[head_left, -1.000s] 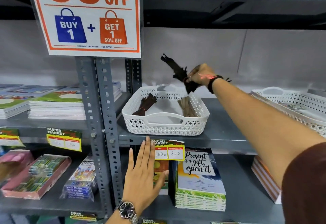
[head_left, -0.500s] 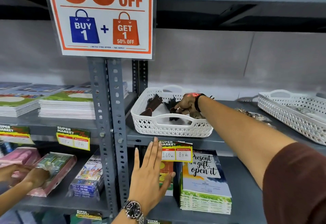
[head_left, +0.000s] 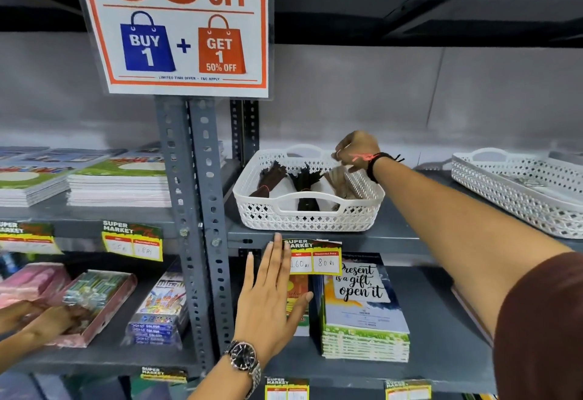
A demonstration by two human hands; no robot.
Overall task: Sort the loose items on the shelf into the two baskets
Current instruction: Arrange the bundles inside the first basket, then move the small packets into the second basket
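A white lattice basket point(head_left: 307, 220) stands on the grey shelf. Three bundles lie inside: a dark brown one point(head_left: 268, 180) at the left, a black one point(head_left: 305, 183) in the middle, a tan one point(head_left: 339, 180) at the right. My right hand point(head_left: 356, 150) hovers over the basket's back right corner, fingers loosely curled, holding nothing. My left hand point(head_left: 271, 298), wearing a wristwatch, rests flat with fingers spread against the shelf edge below the basket. A second white basket point(head_left: 517, 191) sits at the far right, its contents hard to make out.
A big "50% OFF" sign point(head_left: 176, 27) hangs on the perforated upright point(head_left: 195, 210). Notebook stacks point(head_left: 116, 185) fill the left shelf. Booklets point(head_left: 362, 308) and packets point(head_left: 157, 311) lie on the lower shelf. Another person's hands point(head_left: 34, 320) reach in at lower left. Price tags point(head_left: 315, 257) hang on the edges.
My right hand carried the black bundle down into the left basket, let go of it, and has lifted up and back. The left hand stayed flat.
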